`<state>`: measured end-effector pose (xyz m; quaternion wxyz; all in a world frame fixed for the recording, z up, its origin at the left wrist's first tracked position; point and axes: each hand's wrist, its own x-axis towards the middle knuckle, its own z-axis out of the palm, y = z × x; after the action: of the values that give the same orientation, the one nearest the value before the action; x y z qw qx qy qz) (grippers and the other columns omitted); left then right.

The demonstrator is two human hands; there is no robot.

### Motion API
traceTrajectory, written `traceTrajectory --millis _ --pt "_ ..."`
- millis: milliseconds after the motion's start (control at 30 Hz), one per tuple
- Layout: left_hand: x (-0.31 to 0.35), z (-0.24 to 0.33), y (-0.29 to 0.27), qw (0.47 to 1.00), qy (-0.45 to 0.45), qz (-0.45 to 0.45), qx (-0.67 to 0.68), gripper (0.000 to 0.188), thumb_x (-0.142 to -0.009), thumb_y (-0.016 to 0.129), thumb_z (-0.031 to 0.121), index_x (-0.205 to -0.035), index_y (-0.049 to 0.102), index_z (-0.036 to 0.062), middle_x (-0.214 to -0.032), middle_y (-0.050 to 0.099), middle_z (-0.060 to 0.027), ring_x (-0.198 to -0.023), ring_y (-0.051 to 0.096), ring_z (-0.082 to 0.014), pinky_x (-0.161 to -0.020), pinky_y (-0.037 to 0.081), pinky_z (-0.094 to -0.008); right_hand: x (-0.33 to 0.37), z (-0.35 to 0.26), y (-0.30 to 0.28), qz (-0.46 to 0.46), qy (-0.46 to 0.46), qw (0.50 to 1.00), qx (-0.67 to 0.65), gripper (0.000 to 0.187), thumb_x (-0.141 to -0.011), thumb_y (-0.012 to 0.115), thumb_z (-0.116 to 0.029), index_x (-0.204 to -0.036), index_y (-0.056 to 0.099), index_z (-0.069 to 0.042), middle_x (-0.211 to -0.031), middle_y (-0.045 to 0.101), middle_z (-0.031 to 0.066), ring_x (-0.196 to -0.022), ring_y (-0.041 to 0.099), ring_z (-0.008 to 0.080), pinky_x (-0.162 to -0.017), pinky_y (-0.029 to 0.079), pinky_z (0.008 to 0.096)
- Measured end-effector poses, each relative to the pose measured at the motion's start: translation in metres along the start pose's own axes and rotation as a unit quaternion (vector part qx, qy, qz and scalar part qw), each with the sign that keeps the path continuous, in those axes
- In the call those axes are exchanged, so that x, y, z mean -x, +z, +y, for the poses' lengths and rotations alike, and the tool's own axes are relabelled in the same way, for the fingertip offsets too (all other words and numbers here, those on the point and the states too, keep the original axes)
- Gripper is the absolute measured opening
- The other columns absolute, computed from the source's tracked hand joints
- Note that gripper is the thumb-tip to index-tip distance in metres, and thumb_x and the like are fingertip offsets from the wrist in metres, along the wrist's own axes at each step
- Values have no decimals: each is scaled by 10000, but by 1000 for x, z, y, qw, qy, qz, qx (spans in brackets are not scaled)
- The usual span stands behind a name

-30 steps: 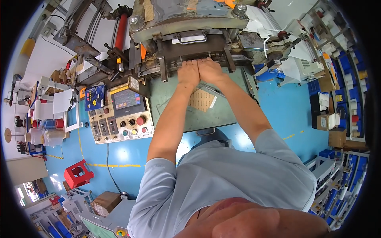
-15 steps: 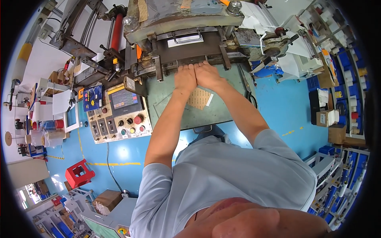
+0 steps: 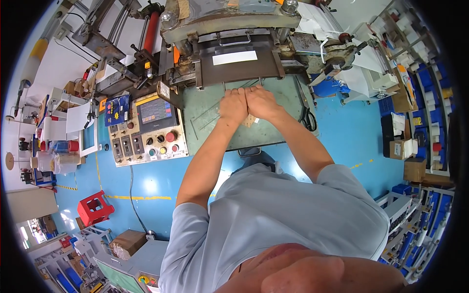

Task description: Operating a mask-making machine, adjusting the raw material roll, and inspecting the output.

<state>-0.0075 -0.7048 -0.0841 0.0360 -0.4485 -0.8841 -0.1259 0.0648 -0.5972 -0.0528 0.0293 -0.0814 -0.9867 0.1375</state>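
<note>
My left hand [image 3: 233, 105] and my right hand [image 3: 261, 102] lie side by side, touching, on the green table [image 3: 210, 129] of a press machine. Their fingers are curled down onto a thin tan sheet [image 3: 251, 120]. Only a small corner of that sheet shows below my knuckles. The hands are just in front of the dark press opening [image 3: 239, 68], under the heavy grey press head [image 3: 229, 24]. Thin clear guide strips lie on the table near my fingertips.
A control panel [image 3: 146, 129] with a screen, knobs and a red button stands left of the table. Black scissors [image 3: 309, 117] lie at the table's right edge. A red stool [image 3: 95, 207] and a cardboard box [image 3: 128, 241] stand on the blue floor, with shelves of bins at right.
Both hands stay pressed together in front of the press. More of the tan sheet showed below them earlier; now they cover nearly all of it.
</note>
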Motion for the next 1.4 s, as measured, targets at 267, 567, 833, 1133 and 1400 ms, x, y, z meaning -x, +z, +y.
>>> traceTrajectory --millis 267,567,833,1133,1400 --pt "52 24 -7 1000 3 6 9 245 -745 593 159 -953 573 31 -928 649 -151 -928 608 -317 -759 528 -388 50 -20 0 -9 0 1000 27 229 -731 598 -121 -933 628 -18 -936 674 137 -926 628 303 -824 510 385" --pt "146 61 -32 998 5 -24 55 172 -725 602 133 -862 602 28 -818 665 -161 -807 648 -323 -674 541 -406 139 -52 6 -43 -5 999 -21 188 -724 625 -161 -862 641 -34 -848 680 147 -845 649 333 -720 528 443" --pt "228 91 -38 993 -17 -59 102 131 -724 600 127 -801 599 21 -675 645 -182 -638 645 -339 -595 536 -429 221 -80 21 -58 -9 996 -65 132 -748 579 -161 -799 635 -54 -688 654 166 -637 646 358 -588 515 475" --pt "248 101 -33 996 -1 15 87 93 -671 629 96 -694 556 44 -653 641 -139 -607 641 -303 -534 527 -379 240 -83 31 -38 -21 995 -87 133 -744 597 -174 -752 618 -43 -666 648 156 -615 642 347 -562 507 465" --pt "248 96 -46 987 25 -61 149 193 -713 694 73 -863 578 37 -814 610 -124 -756 579 -325 -651 483 -412 233 -53 19 -94 -137 974 -157 182 -755 627 -123 -910 621 -27 -848 661 148 -847 645 313 -685 522 434"
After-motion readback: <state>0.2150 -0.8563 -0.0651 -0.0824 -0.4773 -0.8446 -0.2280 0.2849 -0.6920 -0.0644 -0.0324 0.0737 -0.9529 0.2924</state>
